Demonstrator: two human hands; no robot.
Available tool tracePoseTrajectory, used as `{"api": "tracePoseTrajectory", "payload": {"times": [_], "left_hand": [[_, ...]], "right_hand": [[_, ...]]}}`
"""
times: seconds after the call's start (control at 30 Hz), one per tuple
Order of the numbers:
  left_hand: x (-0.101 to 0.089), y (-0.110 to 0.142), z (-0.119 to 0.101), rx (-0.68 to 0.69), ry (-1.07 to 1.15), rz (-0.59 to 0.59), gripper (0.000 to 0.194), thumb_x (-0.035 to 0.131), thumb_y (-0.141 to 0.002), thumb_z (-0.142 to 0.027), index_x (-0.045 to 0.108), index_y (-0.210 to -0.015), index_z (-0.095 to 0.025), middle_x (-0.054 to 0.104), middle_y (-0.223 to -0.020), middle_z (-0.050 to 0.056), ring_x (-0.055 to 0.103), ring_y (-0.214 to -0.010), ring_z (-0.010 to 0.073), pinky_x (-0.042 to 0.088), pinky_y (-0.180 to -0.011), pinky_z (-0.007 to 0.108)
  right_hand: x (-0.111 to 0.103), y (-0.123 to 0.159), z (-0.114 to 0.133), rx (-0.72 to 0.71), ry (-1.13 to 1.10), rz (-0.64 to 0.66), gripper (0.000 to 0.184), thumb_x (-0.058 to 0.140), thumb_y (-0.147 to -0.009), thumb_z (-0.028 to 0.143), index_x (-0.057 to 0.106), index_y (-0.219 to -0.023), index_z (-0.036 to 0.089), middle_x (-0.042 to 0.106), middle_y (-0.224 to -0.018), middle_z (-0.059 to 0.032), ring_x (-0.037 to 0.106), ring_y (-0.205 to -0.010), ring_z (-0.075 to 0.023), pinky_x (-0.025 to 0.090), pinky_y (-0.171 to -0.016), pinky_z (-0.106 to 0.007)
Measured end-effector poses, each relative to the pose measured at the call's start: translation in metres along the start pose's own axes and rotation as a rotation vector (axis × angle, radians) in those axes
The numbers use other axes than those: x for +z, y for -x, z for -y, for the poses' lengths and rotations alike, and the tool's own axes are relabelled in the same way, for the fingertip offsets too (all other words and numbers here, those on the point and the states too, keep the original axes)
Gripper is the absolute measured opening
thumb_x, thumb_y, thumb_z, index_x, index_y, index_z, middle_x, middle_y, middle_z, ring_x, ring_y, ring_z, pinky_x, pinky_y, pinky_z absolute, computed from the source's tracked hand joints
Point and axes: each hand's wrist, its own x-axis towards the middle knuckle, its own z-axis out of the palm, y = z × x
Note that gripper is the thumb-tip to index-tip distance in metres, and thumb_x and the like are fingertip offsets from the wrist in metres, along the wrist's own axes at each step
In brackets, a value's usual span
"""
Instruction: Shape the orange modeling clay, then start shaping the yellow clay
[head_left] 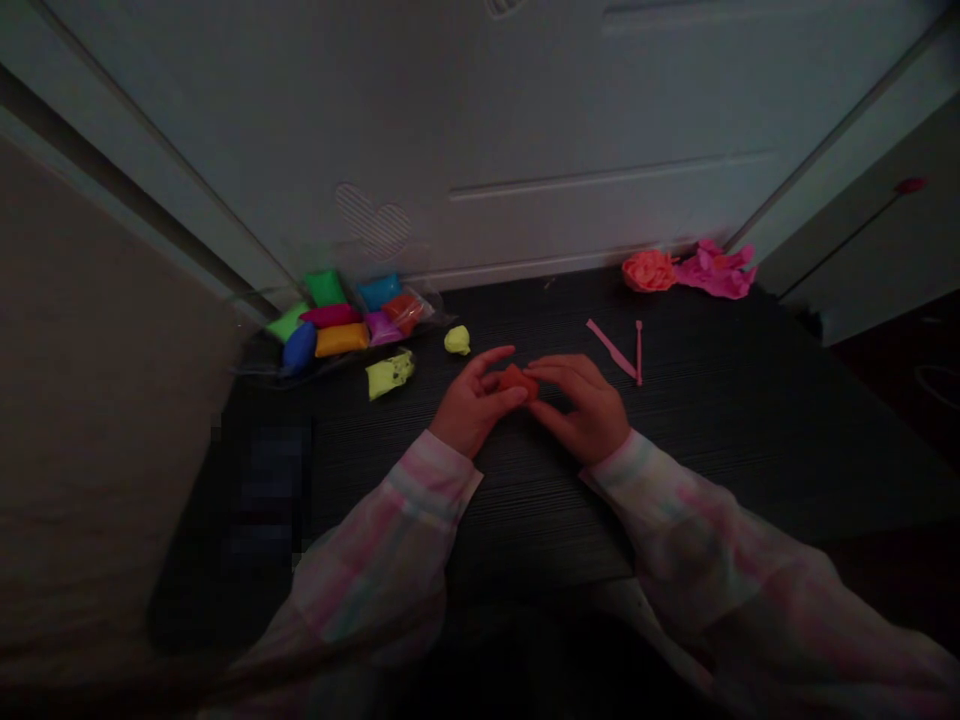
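A small lump of orange clay sits between my two hands over the dark table. My left hand pinches it from the left with thumb and fingers. From the right, my right hand closes its fingers on the same lump. Both sleeves are pale with pastel stripes. The room is dim, so fine detail of the clay is hard to make out.
Packets of coloured clay lie in a clear bag at the back left, with a yellow packet and a yellow lump near them. Two pink modelling tools lie right of my hands. An orange clay rose and pink clay rest by the white door.
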Motion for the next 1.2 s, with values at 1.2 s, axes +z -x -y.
{"api": "tracePoseTrajectory", "payload": {"times": [1.2], "left_hand": [[-0.059, 0.061, -0.044, 0.365, -1.537, -1.219, 0.061, 0.052, -0.068, -0.041, 0.037, -0.122, -0.017, 0.038, -0.125, 0.018, 0.028, -0.118, 0.0349, 0.007, -0.093, 0.061]], "right_hand": [[0.007, 0.000, -0.009, 0.169, -0.018, -0.059, 0.029, 0.059, -0.068, 0.035, 0.056, -0.090, 0.017, 0.058, -0.082, -0.0057, 0.050, -0.061, -0.0145, 0.045, -0.059, -0.033]]}}
